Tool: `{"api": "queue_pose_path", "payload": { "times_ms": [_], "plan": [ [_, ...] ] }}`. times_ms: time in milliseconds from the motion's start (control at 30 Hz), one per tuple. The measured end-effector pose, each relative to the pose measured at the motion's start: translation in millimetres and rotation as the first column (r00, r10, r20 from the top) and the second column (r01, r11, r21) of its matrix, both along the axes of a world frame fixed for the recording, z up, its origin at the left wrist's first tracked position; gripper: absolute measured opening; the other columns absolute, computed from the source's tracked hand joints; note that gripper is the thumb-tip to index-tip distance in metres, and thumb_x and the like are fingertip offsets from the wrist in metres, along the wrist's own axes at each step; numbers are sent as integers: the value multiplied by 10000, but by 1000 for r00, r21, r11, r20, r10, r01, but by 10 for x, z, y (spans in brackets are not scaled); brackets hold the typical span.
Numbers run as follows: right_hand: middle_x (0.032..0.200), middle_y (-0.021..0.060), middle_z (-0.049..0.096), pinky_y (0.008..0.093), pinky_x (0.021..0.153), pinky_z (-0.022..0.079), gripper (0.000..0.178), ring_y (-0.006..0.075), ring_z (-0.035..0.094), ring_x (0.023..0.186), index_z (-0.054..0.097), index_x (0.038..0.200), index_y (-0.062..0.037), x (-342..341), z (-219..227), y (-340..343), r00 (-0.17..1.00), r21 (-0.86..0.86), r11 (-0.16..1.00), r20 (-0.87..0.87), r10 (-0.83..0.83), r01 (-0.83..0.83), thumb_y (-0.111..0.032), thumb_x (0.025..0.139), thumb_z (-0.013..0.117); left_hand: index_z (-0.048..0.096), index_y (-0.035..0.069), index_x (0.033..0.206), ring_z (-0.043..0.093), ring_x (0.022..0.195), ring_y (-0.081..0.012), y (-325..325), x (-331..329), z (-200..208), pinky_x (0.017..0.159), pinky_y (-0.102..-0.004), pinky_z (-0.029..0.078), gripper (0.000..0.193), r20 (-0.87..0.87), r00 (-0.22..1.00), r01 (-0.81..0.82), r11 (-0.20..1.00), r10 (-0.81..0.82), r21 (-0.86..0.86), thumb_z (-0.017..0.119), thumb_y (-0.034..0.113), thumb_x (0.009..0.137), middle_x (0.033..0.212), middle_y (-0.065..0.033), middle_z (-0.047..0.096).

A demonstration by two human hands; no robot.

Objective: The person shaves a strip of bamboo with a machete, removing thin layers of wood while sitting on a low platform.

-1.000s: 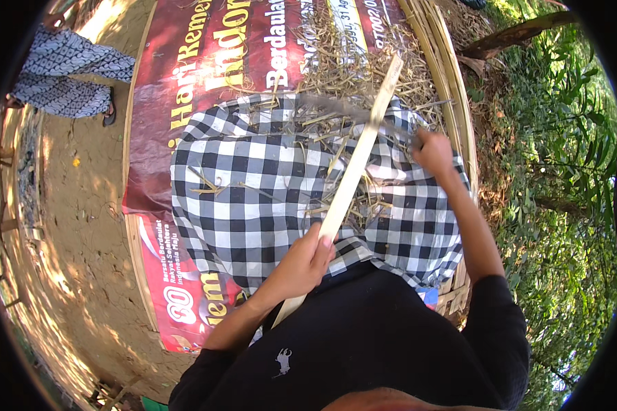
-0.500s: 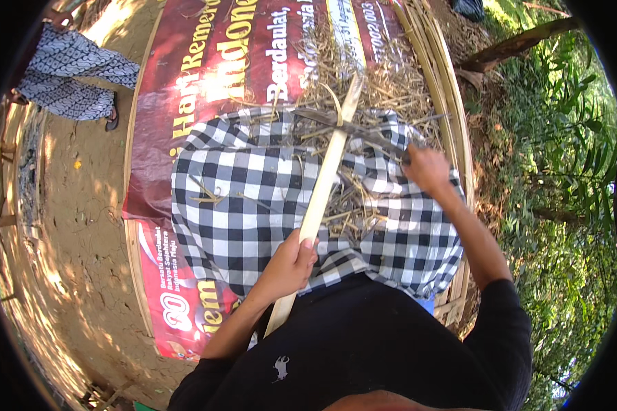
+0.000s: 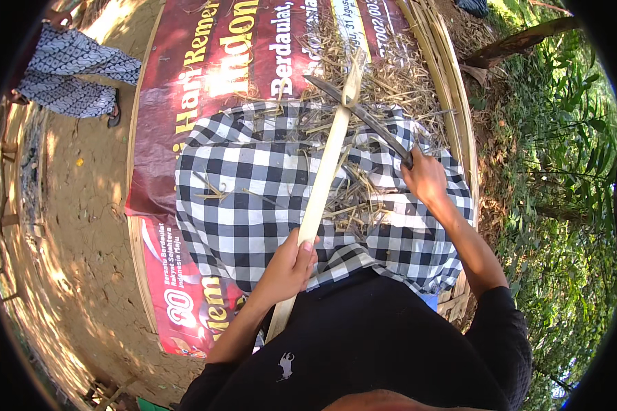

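Past the left edge of the surface (image 3: 144, 284), a person's patterned trousers (image 3: 75, 65) hang in loose folds. A creased red banner (image 3: 154, 137) covers the surface up to that edge. Your left hand (image 3: 291, 270) is closed around a flat, pale wooden strip (image 3: 325, 171), which slants over the checked cloth (image 3: 233, 205) in front of you, its tip toward the far edge. Near that tip, a thin curled shaving (image 3: 350, 96) touches the dark metal blade of your knife (image 3: 382, 131), set across the strip. Dry, straw-like scraps (image 3: 353, 219) litter the cloth. Your right hand (image 3: 425, 177) grips the knife's handle, fingers wrapped around it. Long, narrow slats (image 3: 449, 89) line the right edge.
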State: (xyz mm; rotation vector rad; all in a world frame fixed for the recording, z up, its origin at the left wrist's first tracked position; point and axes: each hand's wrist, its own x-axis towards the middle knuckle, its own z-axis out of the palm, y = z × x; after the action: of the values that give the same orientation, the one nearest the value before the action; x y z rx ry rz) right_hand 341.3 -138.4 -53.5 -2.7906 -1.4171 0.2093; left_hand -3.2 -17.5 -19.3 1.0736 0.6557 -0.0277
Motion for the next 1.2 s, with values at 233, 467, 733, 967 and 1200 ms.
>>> {"api": "queue_pose_path", "payload": {
  "times_ms": [233, 467, 733, 967, 1200],
  "plan": [
    [746, 233, 671, 517, 702, 534, 262, 437, 673, 740, 587, 900, 12, 197, 62, -94, 990, 12, 996, -115, -82, 84, -211, 824, 701, 442, 8, 1206, 382, 489, -46, -63, -85, 130, 422, -229, 375, 299, 0, 997, 75, 994, -76, 81, 346, 271, 1100, 732, 1, 424],
    [726, 214, 659, 508, 688, 522, 208, 442, 643, 691, 601, 867, 3, 133, 169, -89, 972, 7, 1000, -234, 26, -25, -190, 815, 658, 446, 22, 1212, 370, 517, -37, -67, -58, 61, 433, -218, 371, 285, -17, 998, 65, 996, -64, 54, 347, 265, 1100, 753, 9, 417],
    [645, 125, 580, 461, 640, 470, 211, 374, 603, 606, 527, 804, -90, -558, 477, 53, 821, 105, 815, 49, 569, -571, -195, 749, 701, 450, 37, 1210, 365, 529, -31, -74, -135, 121, 433, -208, 354, 273, 10, 998, 57, 995, -58, 80, 365, 270, 1097, 762, 14, 419],
    [742, 162, 687, 532, 675, 554, 200, 374, 700, 718, 628, 970, -62, 444, 228, 217, 993, -226, 973, 92, 72, -50, -230, 863, 639, 454, 45, 1187, 372, 517, -38, -160, -109, -80, 436, -214, 347, 256, -48, 996, 79, 995, -77, 52, 363, 267, 1096, 757, 9, 426],
    [627, 103, 638, 541, 748, 530, 87, 285, 672, 601, 603, 785, -76, 683, -157, 180, 927, 148, 945, 287, 241, -291, -120, 760, 674, 447, 25, 1190, 369, 518, -42, -135, -213, 149, 440, -229, 381, 265, -5, 992, 123, 992, -123, 30, 357, 257, 1098, 774, 6, 431]
  ]
}}
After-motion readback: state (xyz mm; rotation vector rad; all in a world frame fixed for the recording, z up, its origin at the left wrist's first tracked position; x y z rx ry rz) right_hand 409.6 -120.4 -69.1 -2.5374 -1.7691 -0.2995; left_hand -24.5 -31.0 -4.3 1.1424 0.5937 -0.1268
